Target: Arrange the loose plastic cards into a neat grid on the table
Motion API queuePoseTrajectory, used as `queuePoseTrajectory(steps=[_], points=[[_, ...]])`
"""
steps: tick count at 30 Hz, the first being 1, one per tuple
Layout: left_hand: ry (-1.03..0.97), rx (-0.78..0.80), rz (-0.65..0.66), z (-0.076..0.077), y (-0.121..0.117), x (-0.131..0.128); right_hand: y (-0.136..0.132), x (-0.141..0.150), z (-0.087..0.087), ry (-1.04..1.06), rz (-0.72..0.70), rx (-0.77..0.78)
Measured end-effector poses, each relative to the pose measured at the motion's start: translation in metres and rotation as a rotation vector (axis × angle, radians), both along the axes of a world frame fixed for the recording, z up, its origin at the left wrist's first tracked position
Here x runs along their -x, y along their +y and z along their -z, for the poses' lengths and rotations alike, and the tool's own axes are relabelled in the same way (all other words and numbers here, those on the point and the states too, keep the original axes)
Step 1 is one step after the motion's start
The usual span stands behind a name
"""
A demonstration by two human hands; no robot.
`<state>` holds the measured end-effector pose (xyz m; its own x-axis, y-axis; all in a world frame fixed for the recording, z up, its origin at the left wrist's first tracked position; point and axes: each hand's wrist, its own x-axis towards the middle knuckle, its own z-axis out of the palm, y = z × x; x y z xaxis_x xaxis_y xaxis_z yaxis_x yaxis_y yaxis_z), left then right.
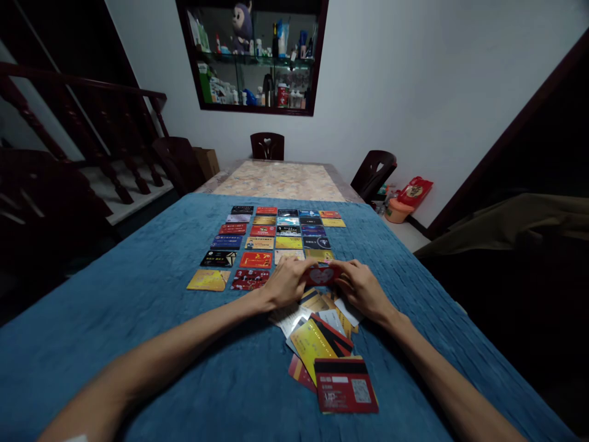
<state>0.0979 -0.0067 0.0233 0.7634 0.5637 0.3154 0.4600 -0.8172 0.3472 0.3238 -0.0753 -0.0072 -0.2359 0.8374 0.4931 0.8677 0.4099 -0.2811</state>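
Both hands meet over a blue cloth (138,319) on the table. My left hand (289,281) and my right hand (361,287) pinch the two ends of a red card with a white heart pattern (322,274), held just above the cloth. Under and in front of them lies a loose pile of cards (322,334), with a red card bearing a black stripe (346,385) nearest me. Beyond the hands, several rows of cards (276,236) lie face up in a grid.
The bare marbled tabletop (280,178) extends past the cloth. Dark chairs (267,145) stand at the far end and sides. A wall cabinet (253,55) with bottles hangs on the back wall. A stair railing (69,123) runs at left.
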Motion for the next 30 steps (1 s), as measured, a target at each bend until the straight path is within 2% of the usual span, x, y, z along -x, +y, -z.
queuePoseTrajectory(steps=[9,20,26,30], points=[[-0.189,0.067,-0.045,0.002,0.005,0.000,-0.005,0.006,-0.004,-0.150,0.029,-0.126],[-0.244,0.038,-0.026,0.002,0.002,-0.001,-0.006,0.012,-0.010,-0.289,0.099,-0.303],[-0.211,-0.038,-0.002,0.005,0.004,0.001,-0.008,0.012,-0.012,-0.309,0.128,-0.362],[-0.159,-0.160,-0.008,0.001,0.000,0.001,-0.010,0.010,-0.013,-0.274,0.137,-0.369]])
